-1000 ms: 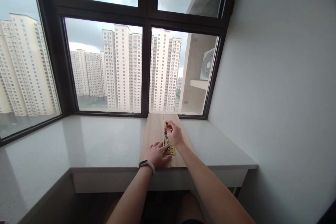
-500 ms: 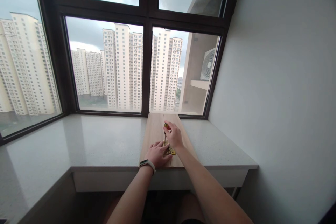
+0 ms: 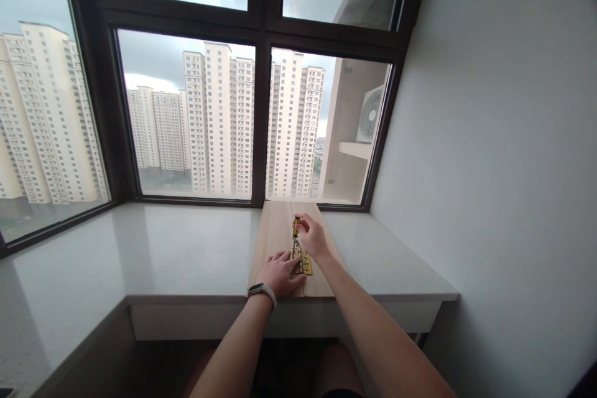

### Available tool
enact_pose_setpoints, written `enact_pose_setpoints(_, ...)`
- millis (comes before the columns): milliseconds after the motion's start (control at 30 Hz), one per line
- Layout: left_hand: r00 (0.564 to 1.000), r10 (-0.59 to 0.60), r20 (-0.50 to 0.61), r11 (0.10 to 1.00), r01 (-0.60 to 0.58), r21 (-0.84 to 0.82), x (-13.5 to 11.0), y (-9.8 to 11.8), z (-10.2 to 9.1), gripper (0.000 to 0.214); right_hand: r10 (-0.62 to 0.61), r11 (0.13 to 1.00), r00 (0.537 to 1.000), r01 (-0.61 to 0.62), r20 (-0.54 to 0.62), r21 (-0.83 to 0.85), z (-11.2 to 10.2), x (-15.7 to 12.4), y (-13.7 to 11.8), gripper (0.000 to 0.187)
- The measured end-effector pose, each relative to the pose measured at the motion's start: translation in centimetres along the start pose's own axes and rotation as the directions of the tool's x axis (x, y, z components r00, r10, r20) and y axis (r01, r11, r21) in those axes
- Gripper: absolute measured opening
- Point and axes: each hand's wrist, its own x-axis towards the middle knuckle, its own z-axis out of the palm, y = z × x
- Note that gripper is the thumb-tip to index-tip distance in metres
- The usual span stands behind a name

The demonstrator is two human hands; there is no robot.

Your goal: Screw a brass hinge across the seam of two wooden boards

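A yellow and black screwdriver stands nearly upright, its shaft pointing down at a brass-coloured hinge. My right hand pinches the handle from the right side. Flat across the left part of the hinge lies my left hand, fingers spread and thumb towards the near edge. The hinge rests on two light wooden boards laid side by side, over the seam between them. My left fingers hide part of the hinge and the screwdriver's tip.
The boards lie on a pale stone windowsill counter, reaching from its front edge to the window frame. A white wall rises on the right. My left wrist wears a smart band.
My right hand has shifted slightly right and its fingers have rolled around the handle, leaving more of the screwdriver showing. The left hand stays in place on the hinge.
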Motion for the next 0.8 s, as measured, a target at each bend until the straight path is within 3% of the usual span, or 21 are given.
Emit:
enact_pose_setpoints(300,0.999,0.021,-0.034,1.0,-0.021,0.002,-0.1,0.1,0.0,0.065,-0.106,0.982,0.989,0.088,-0.102,-0.169,0.7,-0.9,-0.6,0.023)
enact_pose_setpoints(500,0.999,0.02,-0.029,1.0,-0.02,0.005,-0.2,0.2,-0.2,0.06,-0.128,0.971,0.981,0.093,-0.148,-0.222,1.6,-1.8,-0.8,0.032)
enact_pose_setpoints(800,0.998,0.03,-0.047,1.0,-0.03,-0.004,0.1,-0.2,0.4,0.067,-0.086,0.992,0.996,0.086,0.013,-0.089,0.2,-0.5,-0.3,0.034)
